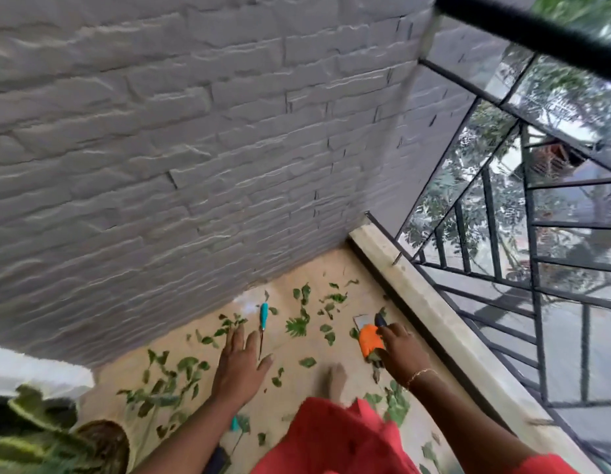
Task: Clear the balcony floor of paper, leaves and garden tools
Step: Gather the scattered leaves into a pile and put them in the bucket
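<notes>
Green leaves lie scattered over the tan balcony floor. A garden tool with a teal handle lies on the floor just beyond my left hand, which hovers flat with spread fingers and holds nothing. My right hand grips an orange-handled tool with a dark tip, close to the right kerb. A small piece of paper lies just beyond that tool. My bare foot stands between the hands.
A grey brick wall closes the left and far side. A concrete kerb with a black metal railing runs along the right. A potted plant stands at the lower left. My red garment covers the floor below.
</notes>
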Available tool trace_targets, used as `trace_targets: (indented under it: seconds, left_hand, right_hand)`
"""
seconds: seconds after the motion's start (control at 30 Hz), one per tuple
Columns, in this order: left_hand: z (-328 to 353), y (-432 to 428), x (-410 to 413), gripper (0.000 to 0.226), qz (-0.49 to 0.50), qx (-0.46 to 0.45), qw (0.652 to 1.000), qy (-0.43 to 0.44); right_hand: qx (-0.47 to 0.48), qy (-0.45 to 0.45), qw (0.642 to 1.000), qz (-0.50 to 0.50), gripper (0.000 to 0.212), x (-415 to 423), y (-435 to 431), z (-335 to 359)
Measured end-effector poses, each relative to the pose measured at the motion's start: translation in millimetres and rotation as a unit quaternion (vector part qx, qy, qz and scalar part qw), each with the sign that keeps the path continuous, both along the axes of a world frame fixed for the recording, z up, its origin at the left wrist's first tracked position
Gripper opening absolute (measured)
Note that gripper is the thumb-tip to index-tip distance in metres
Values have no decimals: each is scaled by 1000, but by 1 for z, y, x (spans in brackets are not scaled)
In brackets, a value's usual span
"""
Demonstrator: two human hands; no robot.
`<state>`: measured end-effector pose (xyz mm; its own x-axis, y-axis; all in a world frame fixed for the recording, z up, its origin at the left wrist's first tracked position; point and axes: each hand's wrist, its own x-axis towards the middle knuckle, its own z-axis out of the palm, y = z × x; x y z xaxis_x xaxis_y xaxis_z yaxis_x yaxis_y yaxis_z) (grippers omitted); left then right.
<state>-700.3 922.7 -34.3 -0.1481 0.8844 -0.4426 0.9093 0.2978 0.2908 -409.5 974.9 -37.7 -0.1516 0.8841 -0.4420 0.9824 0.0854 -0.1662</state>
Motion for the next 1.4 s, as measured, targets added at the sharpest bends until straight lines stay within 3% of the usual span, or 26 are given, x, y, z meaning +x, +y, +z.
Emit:
trace_targets:
  seconds: [0.4,0.6,0.73,0.93,1.1,1.2,1.4]
  left_hand:
    - [-30,199,64,56,-64,-44,997,24]
    - [-76,268,96,64,-70,-47,995,-47]
    - [-159,308,114,49,-41,-38,994,-90]
    - [-338,339,144,42,103,-4,982,-157]
    - [-475,350,155,46,43,-3,989,-143]
    - [-560,366,156,41,6,51,988,-145]
    - [-652,393,165,31,-44,181,972,-143]
  right_hand:
    - [-27,24,998,-51,41,78,171,-39]
    - [-63,16,994,-86,38,103,231,-73]
    - [-87,9,991,-99,40,99,266,-147]
    - [-116,8,991,-71,36,93,303,-329]
    - [-111,-10,993,26,40,87,343,-464]
    - [-83,-11,995,60,42,87,373,-542]
    - [-73,41,996,6,45,93,405,-616]
